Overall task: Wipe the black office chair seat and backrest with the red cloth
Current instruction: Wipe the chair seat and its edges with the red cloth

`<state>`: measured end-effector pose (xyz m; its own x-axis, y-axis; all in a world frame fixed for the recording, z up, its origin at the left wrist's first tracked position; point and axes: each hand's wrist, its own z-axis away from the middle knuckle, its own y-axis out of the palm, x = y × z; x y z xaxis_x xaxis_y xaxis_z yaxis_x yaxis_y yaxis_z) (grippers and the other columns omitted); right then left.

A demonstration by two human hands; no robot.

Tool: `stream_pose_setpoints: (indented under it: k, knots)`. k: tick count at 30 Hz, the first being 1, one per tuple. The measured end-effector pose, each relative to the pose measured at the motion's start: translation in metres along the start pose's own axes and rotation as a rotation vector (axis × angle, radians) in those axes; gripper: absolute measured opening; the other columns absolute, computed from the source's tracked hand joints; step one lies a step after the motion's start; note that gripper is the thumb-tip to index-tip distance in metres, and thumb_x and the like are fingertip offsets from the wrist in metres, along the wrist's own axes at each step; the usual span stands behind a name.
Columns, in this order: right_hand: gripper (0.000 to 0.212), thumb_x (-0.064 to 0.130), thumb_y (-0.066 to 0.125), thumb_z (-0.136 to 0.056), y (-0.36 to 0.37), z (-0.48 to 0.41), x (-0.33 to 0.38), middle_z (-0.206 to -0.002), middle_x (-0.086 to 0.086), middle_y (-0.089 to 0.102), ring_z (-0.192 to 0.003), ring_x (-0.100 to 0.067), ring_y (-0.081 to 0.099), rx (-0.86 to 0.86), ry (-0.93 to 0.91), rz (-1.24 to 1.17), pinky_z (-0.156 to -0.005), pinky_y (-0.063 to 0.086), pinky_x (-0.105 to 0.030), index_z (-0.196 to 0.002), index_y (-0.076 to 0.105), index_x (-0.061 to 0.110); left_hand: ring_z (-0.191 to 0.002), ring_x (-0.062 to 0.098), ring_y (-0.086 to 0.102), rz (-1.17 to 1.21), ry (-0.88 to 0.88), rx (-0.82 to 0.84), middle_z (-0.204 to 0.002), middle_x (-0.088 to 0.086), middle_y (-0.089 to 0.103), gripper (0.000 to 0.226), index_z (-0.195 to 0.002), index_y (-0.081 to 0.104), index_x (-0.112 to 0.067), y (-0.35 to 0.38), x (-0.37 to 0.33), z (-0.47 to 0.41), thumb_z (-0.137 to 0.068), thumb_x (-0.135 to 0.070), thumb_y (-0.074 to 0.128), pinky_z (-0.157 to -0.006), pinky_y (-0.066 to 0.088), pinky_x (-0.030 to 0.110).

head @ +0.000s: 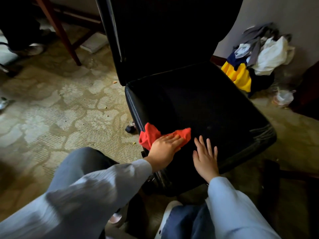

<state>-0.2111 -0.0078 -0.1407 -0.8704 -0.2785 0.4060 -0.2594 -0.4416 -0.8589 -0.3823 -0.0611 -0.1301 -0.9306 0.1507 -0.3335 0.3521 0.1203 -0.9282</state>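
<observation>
While the red cloth (149, 135) is lying on the near-left corner of the seat (207, 104), partly draping over the edge, left hand (165, 147) is pressing it flat, fingers straight, not curled round it. Right hand (206, 157) is resting just beside, palm down on the seat, fingers spread, holding nothing. Behind, the backrest (164, 31) is standing upright.

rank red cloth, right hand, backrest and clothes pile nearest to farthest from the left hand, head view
1. red cloth, pressed under the left hand
2. right hand, beside it on the seat
3. backrest, behind the seat
4. clothes pile, at far right
</observation>
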Motion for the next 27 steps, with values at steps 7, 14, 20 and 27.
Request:
stream_pose_setpoints:
  k: [7, 14, 20, 27]
  knots:
    - [0.055, 0.035, 0.014, -0.097, -0.011, -0.002, -0.006, -0.158, 0.002, -0.006, -0.144, -0.020, -0.014, 0.092, -0.023, 0.085, -0.115, -0.010, -0.043, -0.150, 0.002, 0.025, -0.115, 0.015, 0.055, 0.615, -0.268, 0.042, -0.121, -0.001, 0.061, 0.030, -0.126, 0.054, -0.017, -0.030, -0.010, 0.011, -0.098, -0.018, 0.043, -0.101, 0.028, 0.018]
    - [0.064, 0.046, 0.027, -0.098, -0.016, -0.002, -0.010, -0.156, 0.005, -0.018, -0.142, -0.018, -0.023, 0.201, -0.060, 0.187, -0.113, -0.015, -0.041, -0.149, -0.009, 0.029, -0.098, 0.033, 0.061, 0.687, -0.815, -0.464, -0.109, 0.011, 0.063, 0.038, -0.121, 0.055, -0.022, -0.038, 0.078, 0.045, -0.087, -0.038, 0.051, -0.088, 0.049, 0.050]
    - [0.064, 0.046, 0.026, -0.098, -0.012, 0.001, -0.002, -0.157, 0.002, -0.015, -0.143, -0.021, -0.020, 0.155, -0.043, 0.263, -0.114, -0.013, -0.042, -0.148, -0.009, 0.028, -0.120, 0.030, 0.047, 0.530, -0.777, -0.332, -0.128, 0.016, 0.052, 0.043, -0.131, 0.050, -0.006, -0.014, 0.062, 0.048, -0.088, 0.000, 0.053, -0.098, 0.031, 0.026]
    - [0.064, 0.045, 0.026, -0.099, -0.005, 0.001, 0.001, -0.157, 0.002, -0.017, -0.142, -0.021, -0.023, 0.137, -0.020, 0.242, -0.113, -0.015, -0.043, -0.148, -0.010, 0.027, -0.128, 0.030, 0.043, 0.479, -0.719, -0.306, -0.145, 0.010, 0.041, 0.064, -0.140, 0.041, -0.015, 0.017, 0.031, 0.067, -0.081, 0.011, 0.046, -0.108, 0.035, 0.041]
